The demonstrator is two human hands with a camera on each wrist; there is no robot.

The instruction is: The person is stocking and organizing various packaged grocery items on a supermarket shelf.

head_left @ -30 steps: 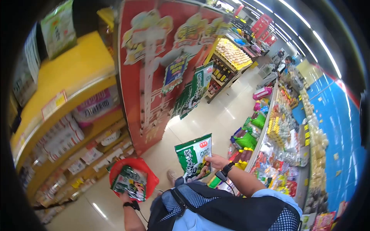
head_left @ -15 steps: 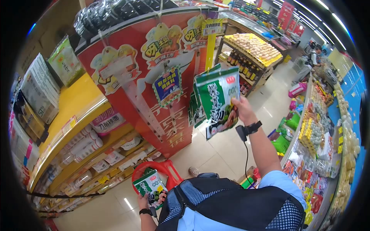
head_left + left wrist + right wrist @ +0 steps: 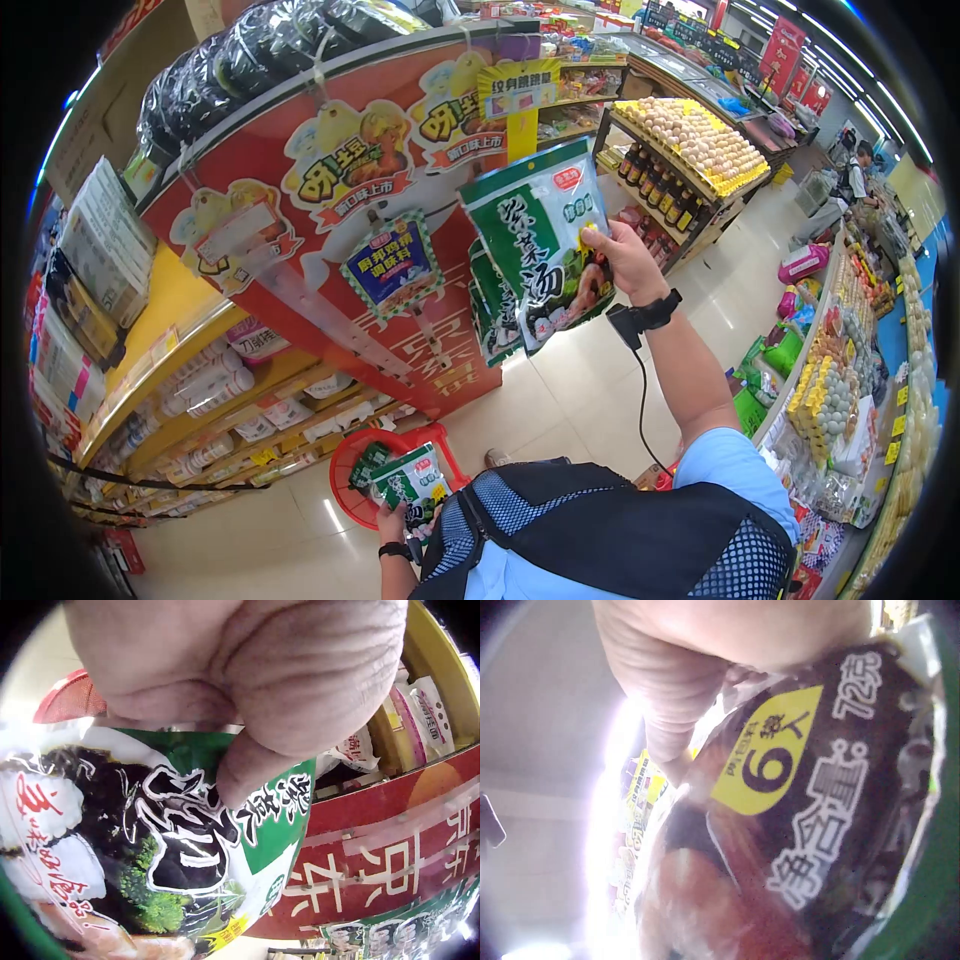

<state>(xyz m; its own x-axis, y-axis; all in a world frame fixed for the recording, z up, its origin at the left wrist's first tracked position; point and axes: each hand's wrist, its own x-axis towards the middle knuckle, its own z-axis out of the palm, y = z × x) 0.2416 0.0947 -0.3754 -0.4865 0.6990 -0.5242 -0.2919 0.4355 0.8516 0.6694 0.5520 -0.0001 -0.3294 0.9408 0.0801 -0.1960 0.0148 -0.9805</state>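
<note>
My right hand [image 3: 634, 266] pinches the right edge of a green and white seaweed soup packet [image 3: 545, 225], thumb on its front. It is raised before a red display panel [image 3: 455, 375], overlapping similar packets [image 3: 488, 305] that hang there. The right wrist view shows the packet's dark lower front [image 3: 802, 765] close up, the thumb at its edge. Low on the left, my left hand [image 3: 393, 522] holds another seaweed soup packet [image 3: 405, 480] beside a red basket [image 3: 340, 490]. In the left wrist view, the thumb lies across that packet's printed front [image 3: 172, 825]; the other fingers are mostly hidden.
Yellow shelves [image 3: 180, 290] with packaged noodles stand at the left. Behind the panel is a rack of eggs [image 3: 690, 140] with bottles below. A long goods counter [image 3: 830, 370] runs along the right. A blue promotional card [image 3: 393, 265] hangs on the panel.
My right hand has risen from waist height to the panel with its packet. My left hand has lifted its packet slightly out from over the basket. The head view has turned toward the panel.
</note>
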